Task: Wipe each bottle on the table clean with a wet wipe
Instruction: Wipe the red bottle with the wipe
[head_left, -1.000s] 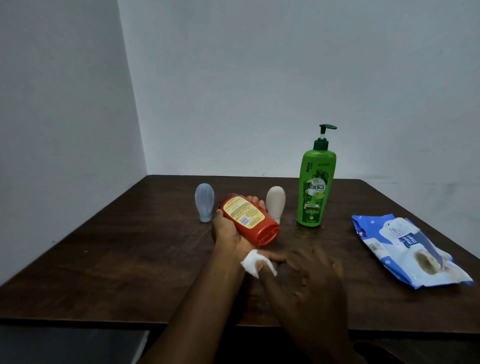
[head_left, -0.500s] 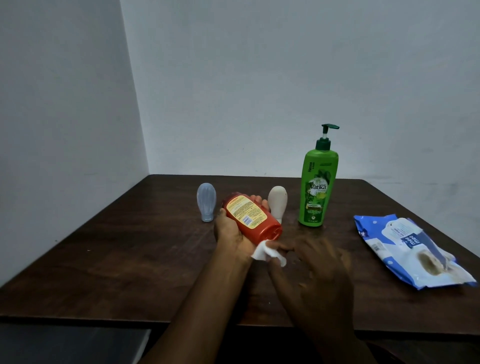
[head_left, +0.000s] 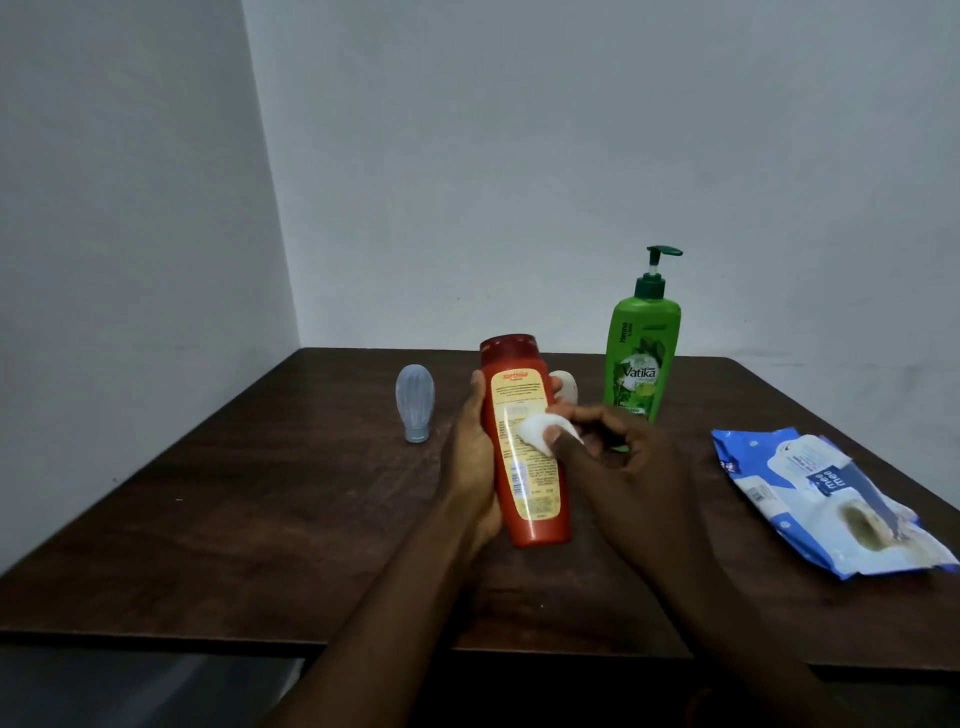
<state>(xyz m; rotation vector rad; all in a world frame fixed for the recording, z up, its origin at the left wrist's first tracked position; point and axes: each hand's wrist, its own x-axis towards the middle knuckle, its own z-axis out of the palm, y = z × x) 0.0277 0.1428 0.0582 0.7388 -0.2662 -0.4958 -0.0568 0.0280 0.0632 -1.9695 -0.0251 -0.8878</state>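
Note:
My left hand (head_left: 470, 457) grips a red bottle (head_left: 522, 512) with a yellow label, held above the table with one end pointing away from me. My right hand (head_left: 621, 462) pinches a bunched white wet wipe (head_left: 540, 434) and presses it against the label's right side. A tall green pump bottle (head_left: 641, 348) stands upright behind my right hand. A small pale blue bottle (head_left: 414, 400) stands on its cap to the left. A small cream bottle (head_left: 569, 387) is mostly hidden behind the red one.
A blue and white wet wipe pack (head_left: 831, 499) lies flat at the right of the dark wooden table (head_left: 260, 509). White walls meet in a corner behind the table. The table's front edge is close to my forearms.
My left hand has turned the red bottle from lying tilted to nearly lengthwise and brought it closer. My right hand lifted the wipe from below the bottle onto its label.

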